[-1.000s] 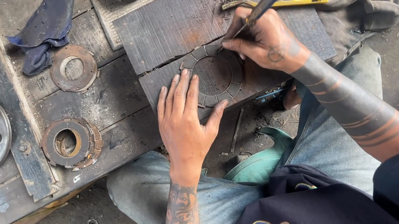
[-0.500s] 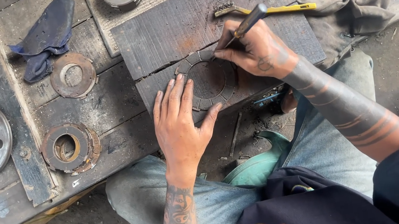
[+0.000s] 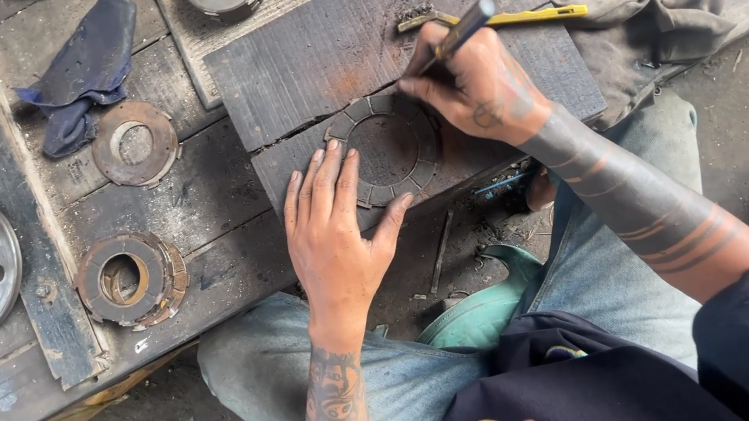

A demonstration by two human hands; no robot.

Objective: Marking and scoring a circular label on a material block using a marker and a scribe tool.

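Wooden board (image 3: pixel 337 44), hands' grip unchanged, ring (image 3: pixel 384 148) steady

Left hand (image 3: pixel 335 237): bare, no glove; dense figurative tattoo up the forearm from the wrist.
Right hand (image 3: pixel 476 92): bare; small tattoo behind the knuckles, striped bands ringing the forearm.
Sleeves: dark navy, pushed up.
Legs: faded, dusty blue jeans.

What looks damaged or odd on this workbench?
The dark wooden board under the friction ring has a crack running across it, left of the ring. The left hand rests beside it; the right hand holds a tool.
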